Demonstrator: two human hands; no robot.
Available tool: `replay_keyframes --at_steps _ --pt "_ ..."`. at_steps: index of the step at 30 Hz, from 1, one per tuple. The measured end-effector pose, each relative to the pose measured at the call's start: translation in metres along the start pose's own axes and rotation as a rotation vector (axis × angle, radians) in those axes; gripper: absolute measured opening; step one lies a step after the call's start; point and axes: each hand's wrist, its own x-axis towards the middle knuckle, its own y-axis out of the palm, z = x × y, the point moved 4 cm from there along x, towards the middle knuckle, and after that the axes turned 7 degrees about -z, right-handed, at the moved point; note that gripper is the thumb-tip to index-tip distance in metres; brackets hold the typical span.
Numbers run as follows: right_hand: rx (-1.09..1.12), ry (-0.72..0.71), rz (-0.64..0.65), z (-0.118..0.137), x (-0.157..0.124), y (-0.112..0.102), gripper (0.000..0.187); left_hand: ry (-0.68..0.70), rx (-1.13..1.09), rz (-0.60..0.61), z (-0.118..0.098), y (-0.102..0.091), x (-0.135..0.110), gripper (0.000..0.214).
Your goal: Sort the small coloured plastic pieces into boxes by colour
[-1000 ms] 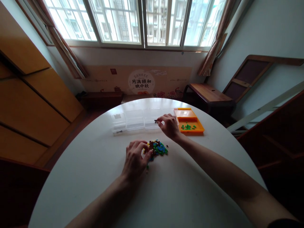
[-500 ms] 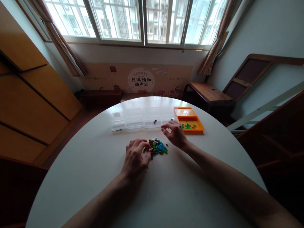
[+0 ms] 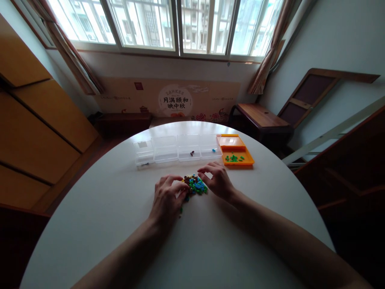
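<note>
- Centrally, on the round white table [image 3: 90,216]: one loose heap of small moulded plastic pieces [image 3: 197,185], mostly green, blue, brown and yellow.
- Left bare hand [image 3: 167,193], at the near-left edge of the heap; thumb and forefinger curved towards each other; any grip on a piece: cannot tell.
- Right bare hand [image 3: 217,178], at the far-right edge of the heap; fingers bent, thumb and forefinger slightly apart.
- Beside the left thumb, nearer the viewer: one small green piece [image 3: 181,210] and one small pale piece [image 3: 180,216].
- Beyond the hands: row of four clear, rectangular plastic boxes [image 3: 165,155]; one small dark brown piece [image 3: 192,153] in the third from the left, one small bright blue piece [image 3: 213,150] in the fourth.
- At the row's right end: one open orange plastic box [image 3: 250,163], with scattered small green pieces [image 3: 233,158] inside.
- Behind the table: printed beige cardboard panel [image 3: 204,90], below the window [image 3: 144,24].
</note>
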Motion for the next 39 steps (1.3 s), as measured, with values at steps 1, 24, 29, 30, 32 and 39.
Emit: replay_keyframes --at_steps 1,24,29,30,32,39 --pt "-0.003 -0.002 0.005 0.000 -0.001 0.001 0.007 0.002 0.000 0.004 0.000 0.000 0.000 0.011" --pt "0.049 -0.169 0.156 0.026 -0.011 0.018 0.004 0.010 -0.149 -0.080 0.002 -0.007 0.001 0.011" --pt "0.046 -0.178 0.143 0.023 -0.009 0.019 0.002 -0.011 -0.140 -0.078 0.002 -0.008 0.001 0.012" --pt "0.052 -0.171 0.136 0.021 -0.007 0.018 0.003 -0.019 -0.138 -0.078 0.002 -0.008 0.001 0.011" --pt "0.061 -0.137 0.116 0.013 0.002 0.017 0.004 -0.034 -0.136 -0.076 0.002 -0.009 0.001 0.012" --pt "-0.095 -0.013 -0.021 -0.015 0.065 0.019 0.008 -0.016 -0.129 -0.072 0.003 -0.011 -0.002 0.011"
